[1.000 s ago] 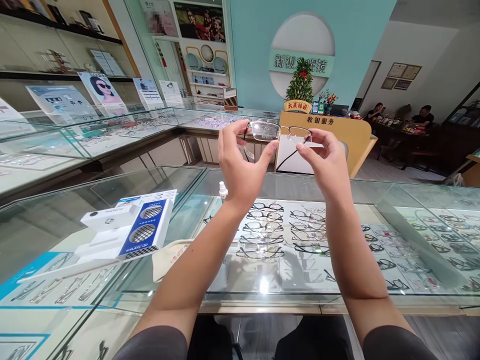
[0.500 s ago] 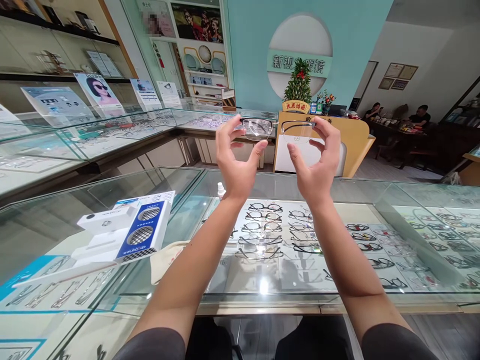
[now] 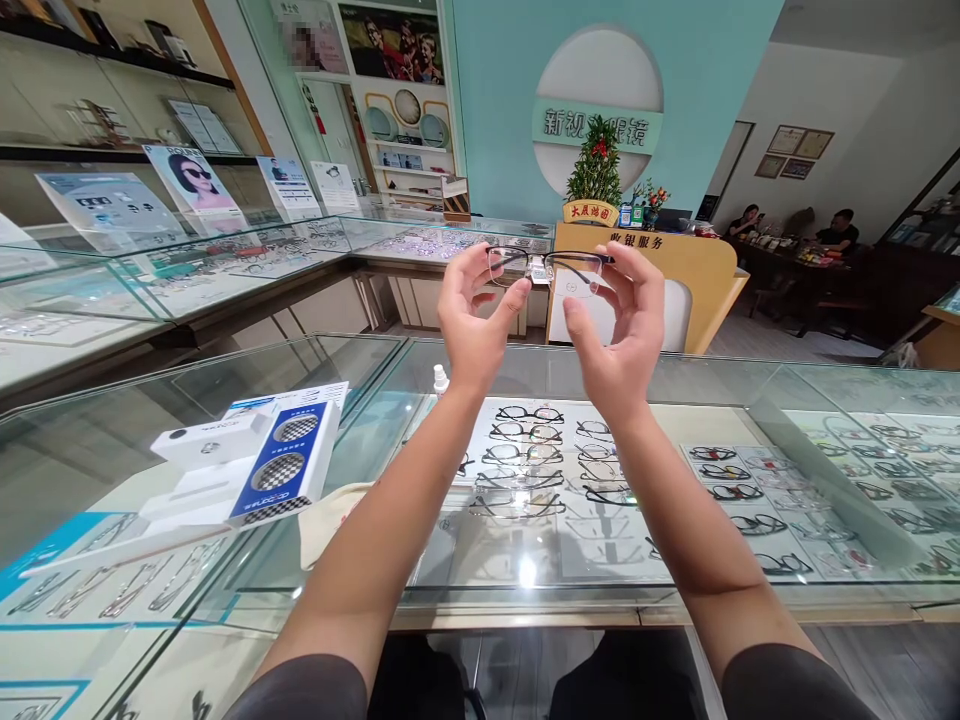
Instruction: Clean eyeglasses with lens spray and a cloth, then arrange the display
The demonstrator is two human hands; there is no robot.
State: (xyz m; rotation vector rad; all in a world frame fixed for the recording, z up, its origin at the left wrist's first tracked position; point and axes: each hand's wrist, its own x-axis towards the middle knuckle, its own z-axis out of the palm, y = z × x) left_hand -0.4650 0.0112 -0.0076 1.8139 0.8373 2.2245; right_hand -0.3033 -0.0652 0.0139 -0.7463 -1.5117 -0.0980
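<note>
A pair of eyeglasses (image 3: pixel 538 262) with a dark upper rim and clear lenses is held up in the air above the glass counter. My left hand (image 3: pixel 480 325) grips its left end, fingers behind and thumb below the lens. At the other end, my right hand (image 3: pixel 621 335) pinches the frame near the hinge, its thumb raised in front. The temples seem to point away behind the lenses. Under my forearms, rows of eyeglasses (image 3: pixel 523 455) lie inside the glass display case (image 3: pixel 487 595).
On the counter at left stands an open white and blue box (image 3: pixel 277 460) beside a cream cloth (image 3: pixel 330 520). A small white bottle (image 3: pixel 440 378) is behind my left forearm. Farther back are a yellow reception desk (image 3: pixel 712 290), a potted plant (image 3: pixel 596 175) and two seated people (image 3: pixel 838 235).
The eyeglasses have turned and tilted, and their lenses sit slightly lower. My hands have come closer together, the right one moving leftward.
</note>
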